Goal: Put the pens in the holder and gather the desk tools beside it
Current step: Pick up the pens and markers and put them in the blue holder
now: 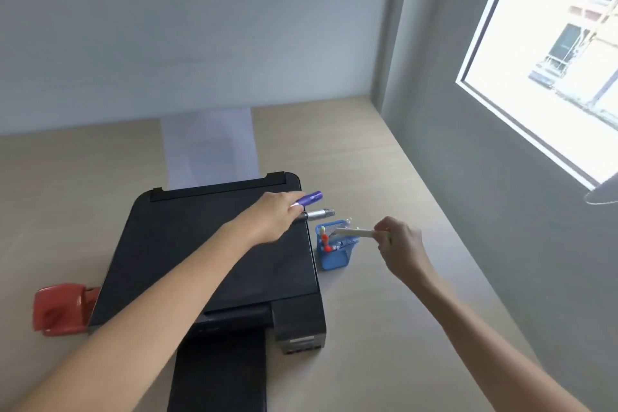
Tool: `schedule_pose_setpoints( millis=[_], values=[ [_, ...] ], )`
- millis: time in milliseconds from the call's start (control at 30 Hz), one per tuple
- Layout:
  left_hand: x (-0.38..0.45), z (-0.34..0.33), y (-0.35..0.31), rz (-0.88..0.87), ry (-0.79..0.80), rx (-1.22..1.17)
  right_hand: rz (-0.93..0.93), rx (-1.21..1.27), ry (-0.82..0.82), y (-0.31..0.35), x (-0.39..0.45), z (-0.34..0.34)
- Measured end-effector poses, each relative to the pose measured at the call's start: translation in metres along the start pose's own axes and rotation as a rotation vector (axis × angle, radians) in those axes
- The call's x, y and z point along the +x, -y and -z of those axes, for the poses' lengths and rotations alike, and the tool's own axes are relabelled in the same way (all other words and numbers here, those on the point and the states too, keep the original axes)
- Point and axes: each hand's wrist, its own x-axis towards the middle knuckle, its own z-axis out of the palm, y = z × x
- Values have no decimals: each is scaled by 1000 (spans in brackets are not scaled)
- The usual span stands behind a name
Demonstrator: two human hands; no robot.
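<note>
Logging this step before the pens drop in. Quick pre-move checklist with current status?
1. Right hand grips the pale pen: ok.
2. That pen's tip is over the blue holder: ok.
3. Holder upright on the desk: ok.
4. Left hand holds the purple pen and grey pen: ok.
5. Room left in the holder: cannot tell.
6. Red desk tool beside the holder: not ok, it lies left of the printer.

Your light comes from the window (548, 53) on the right, which is blown out to near white, with the building outside washed pale. The wall (200, 27) ahead looks cool and evenly lit, while the counter (384, 170) is soft and shadowless. The whole frame is slightly blurred, and your wide lens bends straight lines toward the edges.
</note>
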Motion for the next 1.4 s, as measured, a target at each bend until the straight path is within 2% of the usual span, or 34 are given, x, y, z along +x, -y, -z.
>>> schedule_pose_setpoints(
  millis=[167, 333, 467, 633, 733, 900, 1033, 1167, 1400],
  values=[
    [74, -34, -38, 62, 203, 152, 54, -122, 76, -13, 24, -26],
    [110, -70, -46, 49, 365, 427, 109, -113, 132, -27, 40, -48],
    [124, -86, -45, 28, 388, 556, 130, -120, 167, -37, 42, -65],
    [131, -100, -42, 62, 348, 564, 208, -44, 147, -46, 34, -76],
    [131, -110, -36, 145, 390, 400, 131, 32, 148, -57, 26, -81],
    [140, -107, -36, 432, 289, -6, -41, 82, 281, -70, 26, -93],
    [144, -106, -41, 600, 435, -308, -21, 150, 285, -68, 31, -103],
    [152, -107, -36, 815, 456, -575, -39, 194, 245, -70, 52, -107],
    [174, -106, -21, 880, 285, -867, -48, 143, 331, -73, 100, -97]
  ],
)
